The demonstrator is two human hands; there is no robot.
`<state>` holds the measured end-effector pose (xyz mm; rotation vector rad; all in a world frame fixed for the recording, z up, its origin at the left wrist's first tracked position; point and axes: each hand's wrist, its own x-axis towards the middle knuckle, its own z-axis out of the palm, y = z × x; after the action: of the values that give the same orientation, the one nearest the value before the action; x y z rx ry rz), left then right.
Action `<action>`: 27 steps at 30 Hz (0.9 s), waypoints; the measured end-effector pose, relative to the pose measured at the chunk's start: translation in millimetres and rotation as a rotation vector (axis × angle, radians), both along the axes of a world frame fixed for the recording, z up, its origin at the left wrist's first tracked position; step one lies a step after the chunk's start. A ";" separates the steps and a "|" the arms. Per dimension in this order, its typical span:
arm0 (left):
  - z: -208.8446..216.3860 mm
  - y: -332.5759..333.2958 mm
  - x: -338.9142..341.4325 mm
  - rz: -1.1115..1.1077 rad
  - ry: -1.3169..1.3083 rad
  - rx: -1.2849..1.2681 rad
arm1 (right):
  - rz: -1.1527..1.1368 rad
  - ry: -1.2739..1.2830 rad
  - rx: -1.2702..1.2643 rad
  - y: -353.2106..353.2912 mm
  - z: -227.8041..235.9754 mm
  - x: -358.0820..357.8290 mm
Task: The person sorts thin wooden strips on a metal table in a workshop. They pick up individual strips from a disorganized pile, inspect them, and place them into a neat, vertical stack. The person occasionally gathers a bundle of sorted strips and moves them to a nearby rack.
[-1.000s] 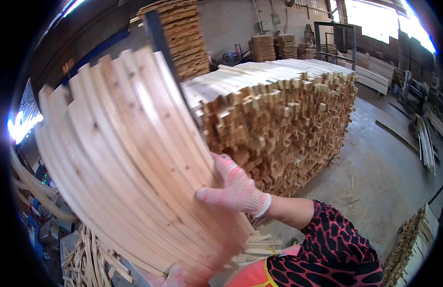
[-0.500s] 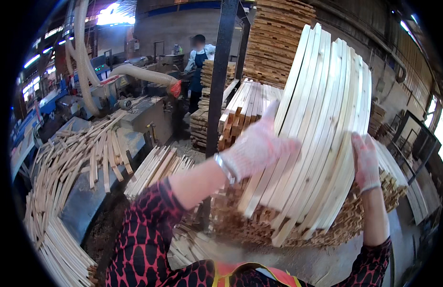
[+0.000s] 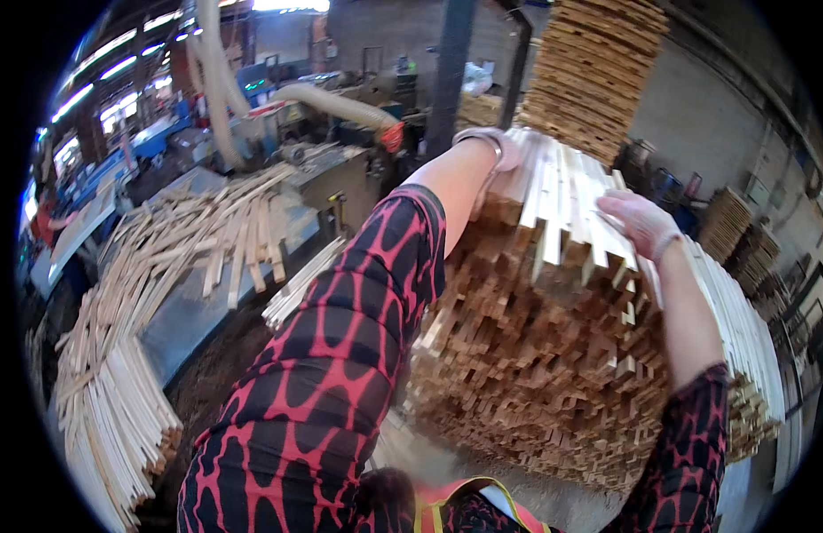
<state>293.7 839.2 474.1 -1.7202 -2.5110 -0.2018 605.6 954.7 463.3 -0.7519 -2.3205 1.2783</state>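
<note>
Pale, squared wooden strips (image 3: 562, 191) lie side by side on top of a big stack of strips (image 3: 536, 355), their near ends uneven. My left hand (image 3: 505, 147), in a whitish glove, reaches to the left side of this top layer; its fingers are hidden behind the wrist. A band circles that wrist. Over the right part of the layer rests my right hand (image 3: 640, 222), gloved too, its fingers stretched left across the strips and touching them.
A dark metal post (image 3: 451, 80) stands left of a tall wood stack (image 3: 593, 80). Loose strips (image 3: 212, 235) cover a blue-grey metal surface (image 3: 185, 324) at left. A ribbed hose (image 3: 340, 107) crosses behind. More strips (image 3: 740, 329) are stacked at right.
The bundle of strips I held up between both hands now lies on the stack. My hands have moved forward and away from me. The co-worker behind the post has gone from view.
</note>
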 end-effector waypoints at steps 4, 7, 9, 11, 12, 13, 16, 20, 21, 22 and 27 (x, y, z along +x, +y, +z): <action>17.3 -147.6 58.3 -0.115 0.292 0.142 | 0.041 0.227 0.075 -71.3 -13.4 16.1; 17.1 -251.7 126.3 -0.458 0.420 0.719 | -0.089 0.545 0.309 -158.5 2.5 126.6; -51.0 -315.1 125.3 -0.618 0.302 1.068 | 0.107 0.528 0.234 -182.9 -19.0 177.3; -114.7 -388.0 126.7 -0.561 0.161 0.963 | 0.236 0.462 0.083 -209.0 -64.0 180.1; -147.4 -418.5 117.9 -0.454 0.065 0.806 | 0.262 0.397 -0.026 -225.7 -96.3 152.6; -175.6 -448.3 103.2 -0.361 -0.018 0.705 | 0.270 0.361 -0.080 -252.9 -118.3 134.8; -251.9 -535.3 50.3 -0.098 -0.247 0.384 | 0.248 0.293 -0.186 -349.7 -178.0 81.6; -324.0 -650.3 0.2 0.228 -0.456 0.036 | 0.226 0.055 -0.527 -416.1 -262.0 -58.3; -352.6 -685.3 -2.1 0.268 -0.474 0.030 | 0.267 0.122 -0.700 -411.5 -307.3 -107.7; -360.2 -709.5 -7.9 0.302 -0.553 -0.047 | 0.205 0.102 -0.660 -457.3 -306.5 -156.3; -387.8 -795.2 -39.6 0.466 -0.768 -0.091 | 0.650 -0.214 -0.838 -553.5 -320.9 -317.4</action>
<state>254.1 44.0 86.3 -1.1498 -3.4084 -0.8527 288.1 401.1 142.4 -0.3433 -2.2199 2.6540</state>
